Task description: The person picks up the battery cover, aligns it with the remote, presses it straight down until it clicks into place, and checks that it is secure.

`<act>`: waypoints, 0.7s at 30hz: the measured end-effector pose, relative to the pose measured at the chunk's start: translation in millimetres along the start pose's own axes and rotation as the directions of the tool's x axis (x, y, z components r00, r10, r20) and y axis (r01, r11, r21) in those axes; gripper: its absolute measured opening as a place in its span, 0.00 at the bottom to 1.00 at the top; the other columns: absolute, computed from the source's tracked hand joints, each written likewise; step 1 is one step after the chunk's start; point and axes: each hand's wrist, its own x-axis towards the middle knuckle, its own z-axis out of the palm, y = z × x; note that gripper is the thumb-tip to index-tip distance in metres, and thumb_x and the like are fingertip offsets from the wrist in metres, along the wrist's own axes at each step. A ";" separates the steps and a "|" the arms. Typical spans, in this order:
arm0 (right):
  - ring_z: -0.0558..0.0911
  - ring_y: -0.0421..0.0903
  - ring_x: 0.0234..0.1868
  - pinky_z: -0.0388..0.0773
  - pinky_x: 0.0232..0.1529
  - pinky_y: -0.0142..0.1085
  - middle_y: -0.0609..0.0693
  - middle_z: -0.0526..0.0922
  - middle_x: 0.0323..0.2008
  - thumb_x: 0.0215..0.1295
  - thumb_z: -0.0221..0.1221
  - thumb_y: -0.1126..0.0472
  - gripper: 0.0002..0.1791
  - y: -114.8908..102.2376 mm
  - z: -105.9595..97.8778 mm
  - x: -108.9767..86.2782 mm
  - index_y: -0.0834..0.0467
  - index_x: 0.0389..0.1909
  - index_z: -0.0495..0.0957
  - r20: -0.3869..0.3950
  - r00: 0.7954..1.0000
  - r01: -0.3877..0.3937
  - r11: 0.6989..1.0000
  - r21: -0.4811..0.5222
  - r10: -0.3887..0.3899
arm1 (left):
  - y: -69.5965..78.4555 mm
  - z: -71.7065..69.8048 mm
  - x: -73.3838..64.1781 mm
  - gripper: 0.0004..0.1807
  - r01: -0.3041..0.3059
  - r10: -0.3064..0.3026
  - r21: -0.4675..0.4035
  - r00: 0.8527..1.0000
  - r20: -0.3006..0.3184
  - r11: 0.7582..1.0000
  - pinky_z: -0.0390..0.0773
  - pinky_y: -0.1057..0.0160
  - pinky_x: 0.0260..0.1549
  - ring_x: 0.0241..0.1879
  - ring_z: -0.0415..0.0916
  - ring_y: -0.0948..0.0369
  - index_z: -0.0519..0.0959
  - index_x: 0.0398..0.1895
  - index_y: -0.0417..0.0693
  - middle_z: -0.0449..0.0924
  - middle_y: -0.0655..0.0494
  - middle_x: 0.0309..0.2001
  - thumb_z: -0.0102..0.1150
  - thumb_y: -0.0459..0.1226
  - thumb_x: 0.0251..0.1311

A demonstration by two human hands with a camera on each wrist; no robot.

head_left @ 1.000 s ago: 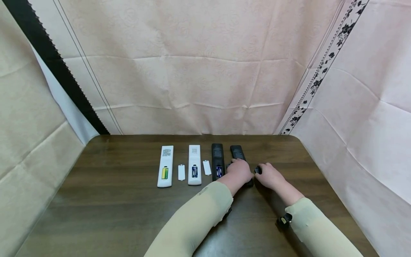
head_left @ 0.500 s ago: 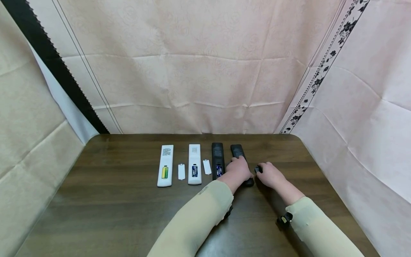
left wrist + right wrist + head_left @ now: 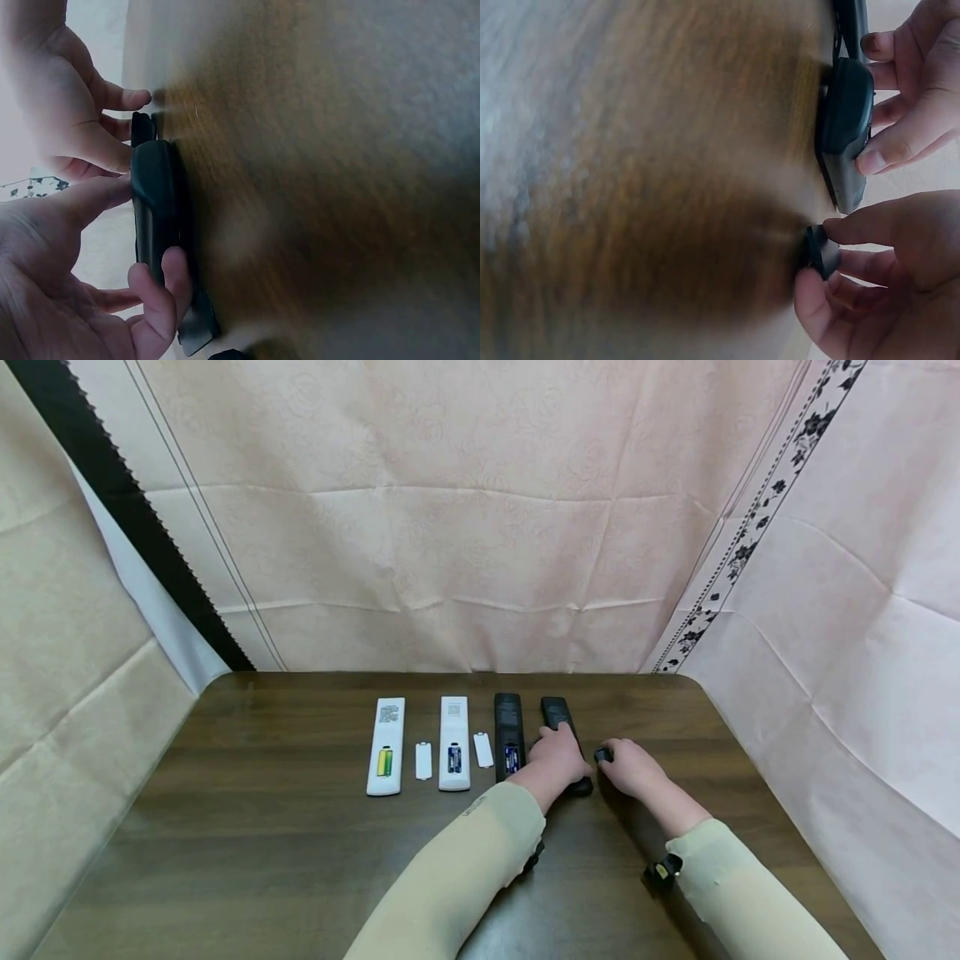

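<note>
Left hand (image 3: 557, 763): fingers curled round the black remote (image 3: 558, 718), rightmost of four on the worktop (image 3: 262, 827) | Right hand (image 3: 632, 768): fingers pinch a small black cover (image 3: 603, 756), just right of that remote, on the worktop | Row: two white remotes (image 3: 386, 746), second black remote (image 3: 508, 727), two loose white covers (image 3: 423, 761).

Left hand (image 3: 558, 758) palm down, fingers curled, gripping; right hand (image 3: 628, 767) beside it, fingers pinching.
</note>
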 end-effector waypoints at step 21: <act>0.78 0.53 0.41 0.75 0.42 0.48 0.62 0.81 0.51 0.72 0.49 0.63 0.18 0.9 0.9 -3.6 0.61 0.59 0.77 -0.136 0.990 -0.010 0.991 0.130 0.028 | -4.8 0.3 1.0 0.41 -0.056 0.047 -0.167 0.997 -0.054 0.984 0.81 0.52 0.43 0.47 0.78 0.50 0.63 0.72 0.53 0.69 0.42 0.64 0.67 0.54 0.58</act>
